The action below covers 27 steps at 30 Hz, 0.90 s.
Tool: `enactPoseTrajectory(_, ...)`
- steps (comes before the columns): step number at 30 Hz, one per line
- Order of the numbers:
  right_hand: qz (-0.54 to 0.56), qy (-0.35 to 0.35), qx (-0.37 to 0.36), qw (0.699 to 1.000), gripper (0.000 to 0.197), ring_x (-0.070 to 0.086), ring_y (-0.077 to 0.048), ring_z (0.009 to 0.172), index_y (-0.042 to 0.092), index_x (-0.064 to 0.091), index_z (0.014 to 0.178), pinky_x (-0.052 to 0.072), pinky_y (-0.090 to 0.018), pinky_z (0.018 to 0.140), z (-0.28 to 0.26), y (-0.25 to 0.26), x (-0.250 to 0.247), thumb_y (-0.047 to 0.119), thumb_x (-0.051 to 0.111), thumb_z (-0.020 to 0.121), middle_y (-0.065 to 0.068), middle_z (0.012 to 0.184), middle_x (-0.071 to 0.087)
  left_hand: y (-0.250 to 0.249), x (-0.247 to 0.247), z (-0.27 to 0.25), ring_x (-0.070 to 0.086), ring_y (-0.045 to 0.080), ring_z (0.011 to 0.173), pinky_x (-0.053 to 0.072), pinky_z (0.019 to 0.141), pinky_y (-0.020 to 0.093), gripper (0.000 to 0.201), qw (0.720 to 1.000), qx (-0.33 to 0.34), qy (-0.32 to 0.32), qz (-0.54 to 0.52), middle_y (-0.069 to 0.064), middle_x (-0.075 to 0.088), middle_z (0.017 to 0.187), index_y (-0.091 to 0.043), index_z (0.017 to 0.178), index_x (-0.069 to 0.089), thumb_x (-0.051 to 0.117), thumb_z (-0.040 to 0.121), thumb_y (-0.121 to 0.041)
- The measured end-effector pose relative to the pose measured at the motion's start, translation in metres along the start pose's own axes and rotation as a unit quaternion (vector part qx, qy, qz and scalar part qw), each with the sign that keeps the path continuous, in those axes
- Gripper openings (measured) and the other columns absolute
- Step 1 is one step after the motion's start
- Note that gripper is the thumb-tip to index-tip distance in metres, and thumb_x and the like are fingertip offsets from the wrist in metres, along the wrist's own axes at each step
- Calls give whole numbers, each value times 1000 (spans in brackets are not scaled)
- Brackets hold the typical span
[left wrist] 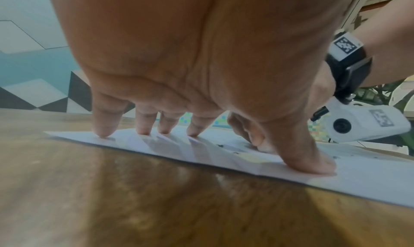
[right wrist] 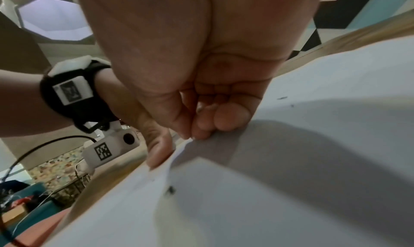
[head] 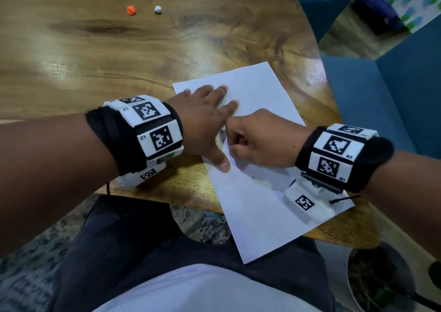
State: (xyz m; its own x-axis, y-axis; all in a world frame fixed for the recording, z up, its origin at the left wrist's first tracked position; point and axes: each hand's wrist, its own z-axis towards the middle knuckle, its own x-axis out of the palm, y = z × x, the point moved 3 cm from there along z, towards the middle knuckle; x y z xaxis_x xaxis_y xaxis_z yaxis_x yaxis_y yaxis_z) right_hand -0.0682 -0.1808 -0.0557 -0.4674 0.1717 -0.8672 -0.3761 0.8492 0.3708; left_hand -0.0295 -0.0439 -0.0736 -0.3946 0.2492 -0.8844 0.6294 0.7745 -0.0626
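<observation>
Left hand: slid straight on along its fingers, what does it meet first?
Nothing solid, it seems: the left hand lies flat on the paper, fingers aimed at its far edge, then bare table. The orange lump and white lump sit well off-line.

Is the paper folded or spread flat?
Mostly spread: the left hand presses the paper flat on the table; the right hand pinches one raised edge.

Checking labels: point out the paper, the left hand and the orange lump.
paper (head: 257,218), head view, bare near half of the sheet.
left hand (head: 202,123), head view, back of the hand.
orange lump (head: 131,10), head view, its middle.
</observation>
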Motion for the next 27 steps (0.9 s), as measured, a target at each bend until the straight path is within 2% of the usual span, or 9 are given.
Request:
enactPoseTrajectory(2,-16,-9,4,1000,8,51,-14,69,25,54,82,46,-30,67,4,-5,-3,22,60,87,13,67,52,0,0,0,-4,31,156,17,123,55,138,1000,1,-1,4,10,-12,170,-27,162,-4,63,59,-91)
enactPoseTrajectory(5,-34,-65,62,995,4,55,-18,78,21,57,84,44,-29,67,20,-29,-22,23,59,87,11,71,56,0,1,0,-3,31,156,20,122,55,138,1000,0,-3,8,10,-12,170,-26,161,-4,62,59,-91)
enactPoseTrajectory(9,-13,-105,123,987,4,59,-17,78,21,60,81,42,-28,62,34,-56,-40,23,61,84,10,74,60,1,1,1,-5,30,156,22,121,57,141,1000,-4,1,8,9,-14,170,-24,161,-7,62,59,-92)
enactPoseTrajectory(12,-10,-92,115,989,4,59,-12,72,23,60,80,43,-28,63,26,-45,-33,24,60,84,10,70,61,1,1,3,-6,31,156,22,121,59,141,1000,-4,4,1,9,-14,170,-26,161,-6,63,57,-92)
enactPoseTrajectory(16,-5,-27,24,999,3,51,-5,63,22,59,83,43,-20,61,-3,-8,-1,23,61,85,11,67,58,1,1,4,-8,31,156,21,120,61,141,1000,2,10,-8,9,-14,169,-31,160,-7,64,55,-91)
enactPoseTrajectory(19,-19,9,-15,1000,4,54,-13,64,22,57,83,46,-27,61,-11,-1,7,24,59,86,5,71,63,1,1,4,-8,32,156,22,120,61,141,1000,1,13,6,10,-15,169,-30,160,-9,63,56,-92)
enactPoseTrajectory(22,-38,-47,31,998,7,57,-23,71,24,51,81,50,-34,64,3,-23,-10,22,55,87,-1,73,63,0,1,4,-7,33,155,23,119,62,139,1000,3,13,9,11,-15,169,-32,161,-9,62,57,-92)
enactPoseTrajectory(24,-35,-89,73,993,6,59,-23,74,20,55,82,50,-33,63,16,-44,-26,22,56,87,2,73,62,-1,0,4,-7,33,155,23,119,62,138,1000,0,19,18,12,-16,168,-32,160,-11,60,59,-92)
enactPoseTrajectory(27,-36,-98,95,990,6,58,-20,77,20,57,82,44,-30,61,26,-58,-36,23,58,87,9,71,57,-2,-1,3,-8,34,155,22,120,61,134,1000,-1,22,21,11,-17,168,-37,159,-11,60,60,-92)
